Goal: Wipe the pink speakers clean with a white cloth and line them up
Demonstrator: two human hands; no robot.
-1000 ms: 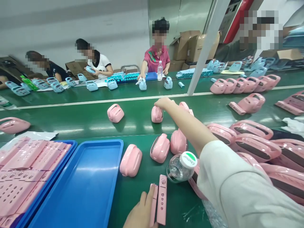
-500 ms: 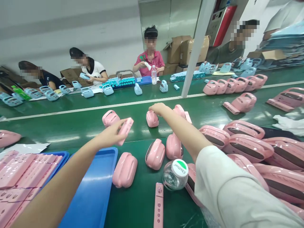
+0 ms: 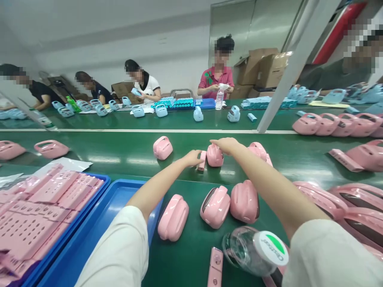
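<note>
Out on the green belt, my left hand (image 3: 192, 158) pinches a short pink strip-shaped panel (image 3: 202, 161), held on end beside a pink handled housing (image 3: 214, 156). My right hand (image 3: 227, 145) is closed over the top right of that housing; some of its fingertips are hidden behind it. Another pink housing (image 3: 163, 148) sits to the left, and one more (image 3: 257, 150) lies just right of my right forearm with a pink panel against it. Closer to me stand several pink housings (image 3: 216, 207) with rounded handles.
A lidded clear plastic jar (image 3: 243, 249) and a pink button panel (image 3: 215, 266) lie near me. Left are a blue tray (image 3: 119, 195) and another tray filled with pink panels (image 3: 54, 187). Pink housings crowd the right. Co-workers (image 3: 220, 79) sit across, behind a white post (image 3: 284, 75).
My left hand has moved forward and right, bringing the pink panel down beside the housing. My right hand stays on that housing. The view has swung left, and the jar appears more tilted.
</note>
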